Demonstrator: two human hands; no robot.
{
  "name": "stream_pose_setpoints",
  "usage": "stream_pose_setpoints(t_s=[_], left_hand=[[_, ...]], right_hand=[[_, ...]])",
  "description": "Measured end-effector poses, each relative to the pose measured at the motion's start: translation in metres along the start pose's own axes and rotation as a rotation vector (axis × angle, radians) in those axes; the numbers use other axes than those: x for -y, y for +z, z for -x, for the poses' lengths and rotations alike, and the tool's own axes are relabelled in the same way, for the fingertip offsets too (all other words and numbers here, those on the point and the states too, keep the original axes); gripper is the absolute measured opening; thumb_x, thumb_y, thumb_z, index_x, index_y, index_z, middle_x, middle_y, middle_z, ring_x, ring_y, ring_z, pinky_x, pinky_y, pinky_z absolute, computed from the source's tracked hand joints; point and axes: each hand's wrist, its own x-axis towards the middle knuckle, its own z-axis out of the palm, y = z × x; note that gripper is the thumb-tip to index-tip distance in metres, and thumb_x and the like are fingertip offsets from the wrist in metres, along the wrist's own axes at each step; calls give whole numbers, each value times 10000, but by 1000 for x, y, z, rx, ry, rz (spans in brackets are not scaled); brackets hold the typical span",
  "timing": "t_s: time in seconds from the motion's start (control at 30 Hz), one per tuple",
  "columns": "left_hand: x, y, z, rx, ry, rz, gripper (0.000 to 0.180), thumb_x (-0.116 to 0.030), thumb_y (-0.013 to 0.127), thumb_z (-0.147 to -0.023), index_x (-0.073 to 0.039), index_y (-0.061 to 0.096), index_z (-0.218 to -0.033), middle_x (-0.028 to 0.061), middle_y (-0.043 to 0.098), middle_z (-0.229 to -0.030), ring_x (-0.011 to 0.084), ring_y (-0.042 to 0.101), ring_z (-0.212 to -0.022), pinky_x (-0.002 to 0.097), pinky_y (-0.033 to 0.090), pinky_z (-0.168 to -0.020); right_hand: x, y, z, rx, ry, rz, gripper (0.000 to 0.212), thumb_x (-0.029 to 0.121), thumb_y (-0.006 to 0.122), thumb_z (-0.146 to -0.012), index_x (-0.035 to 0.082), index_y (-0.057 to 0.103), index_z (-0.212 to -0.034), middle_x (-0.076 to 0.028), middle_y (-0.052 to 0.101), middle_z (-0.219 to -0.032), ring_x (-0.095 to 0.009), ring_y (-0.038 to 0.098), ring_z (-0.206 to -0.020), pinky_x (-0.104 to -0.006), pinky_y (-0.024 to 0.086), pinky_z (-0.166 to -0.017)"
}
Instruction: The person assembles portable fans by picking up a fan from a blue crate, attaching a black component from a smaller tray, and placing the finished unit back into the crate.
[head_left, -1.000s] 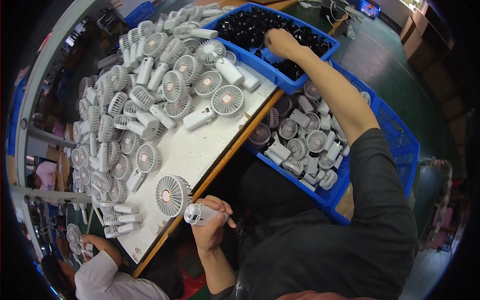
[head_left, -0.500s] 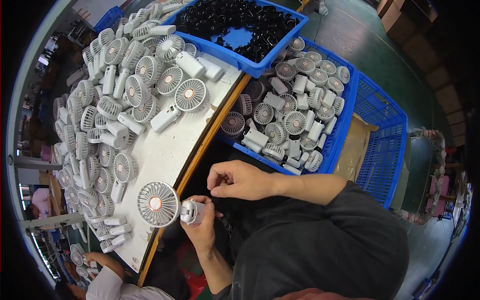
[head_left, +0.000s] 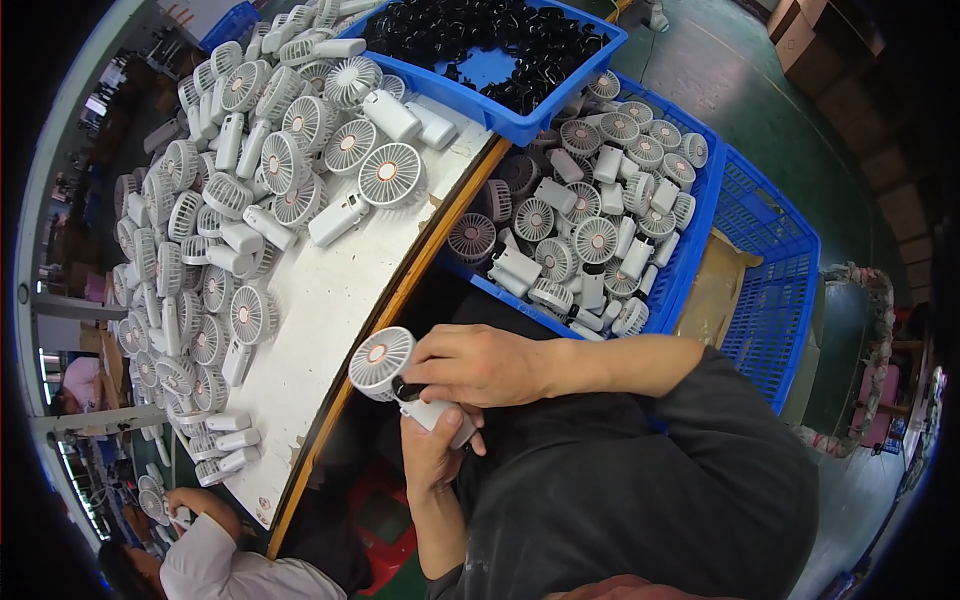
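Note:
My left hand (head_left: pixel 432 452) is closed round the white handle of a handheld fan (head_left: pixel 381 360), thumb along its side. The fan's round grille with a copper-coloured centre tilts up at the table's edge. My right hand (head_left: pixel 487 366) reaches across from the right. Its bent fingers are closed at the fan's neck, on a small black part (head_left: pixel 404 389) between grille and handle. Fingers partly hide this part, so its exact shape does not show.
Many white fans (head_left: pixel 283 163) are heaped on the white table (head_left: pixel 300 345). A blue tray (head_left: pixel 520 128) of small black parts stands at its far end. Right of the table, a blue crate (head_left: pixel 690 240) holds more fans, beside another blue basket (head_left: pixel 775 270). A person (head_left: pixel 215 545) works at lower left.
The fan has turned and moved right, off the table's edge toward me. My right hand has come down onto its neck, where a black part now shows.

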Motion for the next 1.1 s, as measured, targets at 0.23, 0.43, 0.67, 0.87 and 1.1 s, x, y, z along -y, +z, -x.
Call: stream_pose_setpoints(t_s=[0.23,0.43,0.67,0.87,1.1], left_hand=[[13,-8,6,13,46,182,717,-646,467,-941,-29,468,-1306,176,647,-1020,276,678,-784,360,571,-467],[20,3,-5,-186,134,267,596,-546,350,-1027,-117,406,-1437,85,485,-1422,246,471,-1327,404,391,-1112],[35,19,-9,-178,27,147,570,-365,373,-1023,-5,374,-1465,157,450,-1468,256,437,-1362,401,321,-1152],[15,22,-22,71,402,-1194,1067,-598,547,-928,78,-7,-1539,332,10,-1601,450,136,-1491,476,153,-1205],[5,-2,-16,-53,306,-1028,751,-324,556,-988,69,211,-1527,256,239,-1592,381,260,-1475,428,230,-1191]], right_hand=[[8,5,-11,219,-101,258,319,191,687,-859,41,629,-1134,-128,582,-1044,-298,583,-947,-389,509,-807],[25,10,4,240,97,356,484,257,733,-795,80,599,-1225,-127,523,-1200,-322,491,-1173,-445,445,-971],[30,23,42,40,251,375,696,172,755,-716,-28,478,-1322,-194,543,-1152,-376,533,-1092,-453,452,-936],[0,-13,96,94,851,-156,557,189,697,-792,-23,505,-1270,-272,664,-1050,-432,657,-992,-446,523,-866],[-102,-80,133,-163,987,535,521,241,688,-833,-74,501,-1203,-293,637,-1011,-439,631,-976,-461,486,-884]])
